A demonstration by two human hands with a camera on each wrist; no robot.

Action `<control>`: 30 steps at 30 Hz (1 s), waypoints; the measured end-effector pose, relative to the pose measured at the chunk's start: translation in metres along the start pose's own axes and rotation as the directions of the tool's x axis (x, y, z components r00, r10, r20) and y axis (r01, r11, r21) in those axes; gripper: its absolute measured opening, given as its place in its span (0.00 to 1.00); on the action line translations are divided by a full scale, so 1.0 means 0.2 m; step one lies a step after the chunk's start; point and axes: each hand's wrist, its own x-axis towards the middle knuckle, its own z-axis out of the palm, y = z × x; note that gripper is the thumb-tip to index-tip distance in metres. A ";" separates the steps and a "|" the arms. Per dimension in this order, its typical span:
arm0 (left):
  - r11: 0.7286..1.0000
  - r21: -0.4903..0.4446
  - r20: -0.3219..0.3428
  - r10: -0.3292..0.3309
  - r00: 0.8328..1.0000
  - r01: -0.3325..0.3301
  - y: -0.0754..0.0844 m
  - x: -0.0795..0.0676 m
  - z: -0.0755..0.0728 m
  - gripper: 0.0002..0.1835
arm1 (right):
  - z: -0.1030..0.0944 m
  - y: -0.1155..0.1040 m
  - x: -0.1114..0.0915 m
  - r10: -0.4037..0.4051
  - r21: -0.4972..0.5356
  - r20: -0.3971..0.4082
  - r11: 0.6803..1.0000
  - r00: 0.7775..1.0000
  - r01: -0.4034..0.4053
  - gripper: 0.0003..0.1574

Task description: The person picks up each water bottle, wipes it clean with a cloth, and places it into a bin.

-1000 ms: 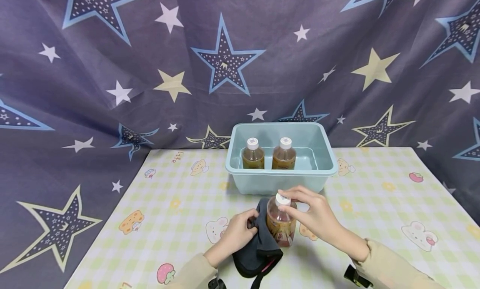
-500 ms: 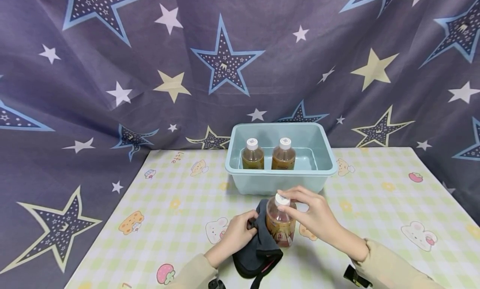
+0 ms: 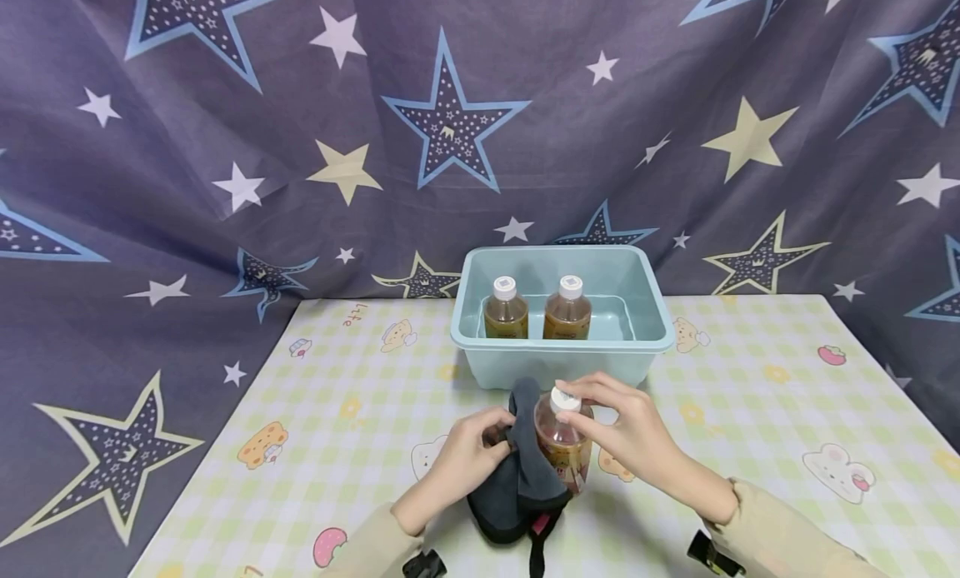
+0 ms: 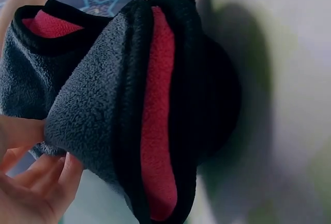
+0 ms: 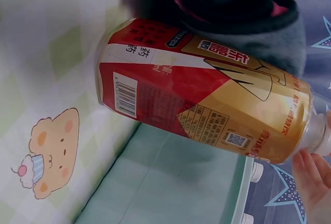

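My left hand (image 3: 467, 455) pinches a folded cloth (image 3: 516, 499), dark grey with black edging. Its reddish-pink inner side shows between the folds in the left wrist view, where my fingers grip the grey layer (image 4: 98, 89). The cloth lies against the left side of a plastic bottle (image 3: 567, 455) standing on the table. My right hand (image 3: 626, 420) holds this bottle by its white cap (image 3: 564, 401), thumb and fingertips on either side. A red and gold label (image 5: 191, 94) with a barcode wraps the bottle in the right wrist view.
Behind the bottle stands a light blue plastic bin (image 3: 562, 363). Two white-capped bottles are inside it, one on the left (image 3: 506, 311) and one near the middle (image 3: 567, 313). A checked tablecloth (image 3: 750, 411) covers the table, and a starry curtain (image 3: 300, 78) hangs behind.
My left hand and the cloth have shifted slightly up along the bottle's left side, and the cloth now covers more of its label. The right hand has stayed on the cap.
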 end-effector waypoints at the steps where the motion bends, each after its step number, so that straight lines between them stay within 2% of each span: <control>1: 1.000 0.002 -0.003 0.001 1.000 -0.001 0.01 0.00 -0.01 0.12 | 0.00 0.00 0.00 0.000 0.000 0.000 1.000 1.000 0.000 0.21; 7: 1.000 0.016 -0.007 0.012 1.000 -0.012 0.06 0.03 -0.05 0.13 | 0.00 0.00 0.00 -0.015 -0.001 -0.007 1.000 1.000 0.015 0.21; 16: 0.999 0.017 -0.017 0.029 0.999 -0.029 0.07 0.05 -0.07 0.13 | 0.00 0.01 0.00 0.004 -0.005 -0.004 1.000 1.000 -0.004 0.21; 24: 0.999 0.023 -0.022 0.049 0.999 -0.049 0.03 0.05 -0.04 0.13 | 0.01 0.01 -0.01 0.009 -0.004 0.001 1.000 1.000 -0.009 0.21; 30: 0.999 0.037 0.005 0.022 1.000 -0.023 -0.01 0.03 -0.01 0.11 | 0.01 0.01 -0.01 0.020 -0.006 0.000 1.000 1.000 -0.020 0.21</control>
